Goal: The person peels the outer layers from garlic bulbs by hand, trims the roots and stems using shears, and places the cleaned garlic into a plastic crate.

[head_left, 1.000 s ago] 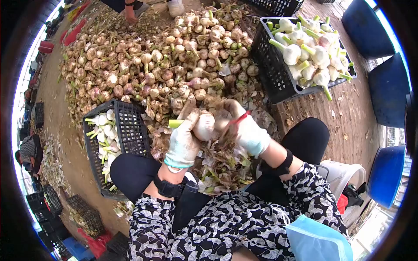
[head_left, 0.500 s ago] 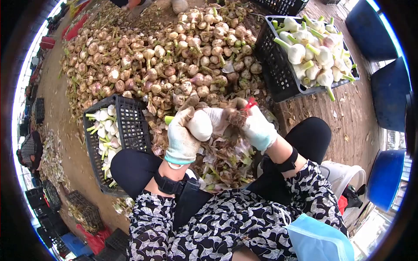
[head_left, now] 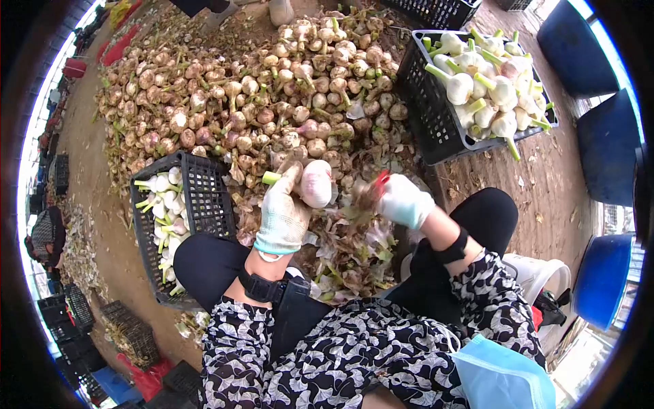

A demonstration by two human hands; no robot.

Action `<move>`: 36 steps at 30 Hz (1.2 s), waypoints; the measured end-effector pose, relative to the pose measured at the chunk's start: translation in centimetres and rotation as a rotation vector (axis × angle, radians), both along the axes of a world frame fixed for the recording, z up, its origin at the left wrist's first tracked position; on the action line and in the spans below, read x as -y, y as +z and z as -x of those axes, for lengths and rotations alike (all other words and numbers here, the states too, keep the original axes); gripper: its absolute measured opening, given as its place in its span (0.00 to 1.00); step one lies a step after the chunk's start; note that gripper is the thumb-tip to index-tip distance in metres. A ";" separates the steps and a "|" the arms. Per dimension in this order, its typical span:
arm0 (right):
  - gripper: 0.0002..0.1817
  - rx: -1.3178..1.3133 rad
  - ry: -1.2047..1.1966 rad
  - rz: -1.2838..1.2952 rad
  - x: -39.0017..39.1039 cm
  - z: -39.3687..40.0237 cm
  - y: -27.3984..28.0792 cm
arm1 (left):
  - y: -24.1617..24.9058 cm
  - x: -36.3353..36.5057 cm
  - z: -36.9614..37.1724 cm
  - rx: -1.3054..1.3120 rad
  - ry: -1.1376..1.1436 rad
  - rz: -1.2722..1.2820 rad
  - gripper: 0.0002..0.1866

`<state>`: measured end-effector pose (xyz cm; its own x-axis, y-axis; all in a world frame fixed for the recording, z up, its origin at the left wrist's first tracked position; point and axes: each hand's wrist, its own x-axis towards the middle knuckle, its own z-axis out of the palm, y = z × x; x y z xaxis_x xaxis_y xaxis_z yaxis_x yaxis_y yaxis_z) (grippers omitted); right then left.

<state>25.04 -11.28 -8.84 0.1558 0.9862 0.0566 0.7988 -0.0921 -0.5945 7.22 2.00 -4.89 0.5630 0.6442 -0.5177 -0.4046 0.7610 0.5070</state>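
The garlic heap (head_left: 252, 123) blocks low passage between the left crate (head_left: 208, 198) and the right crate (head_left: 429, 112); open floor (head_left: 501, 175) shows between the right crate and right knee (head_left: 487, 215)

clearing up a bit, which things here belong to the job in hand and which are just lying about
In use:
- left hand
- garlic bulb
- right hand
- red item, blurred
- garlic pile
- left crate
- right crate

Probably just about:
- face mask
- white bucket
- blue tubs

Single head-worn camera, facing forward and steeply down over the wearer's lap (head_left: 368, 341). Both gloved hands sit centrally at close range; garlic pile (head_left: 225, 102) lies beyond. Wide circular view, dark-rimmed; no second view shares coverage.
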 end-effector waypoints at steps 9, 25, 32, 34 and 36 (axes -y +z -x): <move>0.31 -0.719 -0.201 -0.167 -1.2 5.2 2.4 | -0.5 3.1 -1.1 -0.022 -0.245 -0.339 0.19; 0.19 -0.925 -0.200 -0.054 -0.4 2.0 4.1 | 0.9 3.2 -3.1 0.074 -0.131 -0.047 0.16; 0.13 -1.090 -0.319 -0.025 0.4 2.1 3.9 | 2.1 1.8 -2.8 0.064 -0.035 0.180 0.17; 0.17 -1.202 -0.339 -0.154 0.0 2.0 5.0 | 1.9 1.8 -2.6 0.105 -0.061 0.225 0.16; 0.17 -0.773 -0.151 -0.321 0.1 1.6 6.9 | 1.0 2.1 -2.3 0.065 -0.107 0.155 0.16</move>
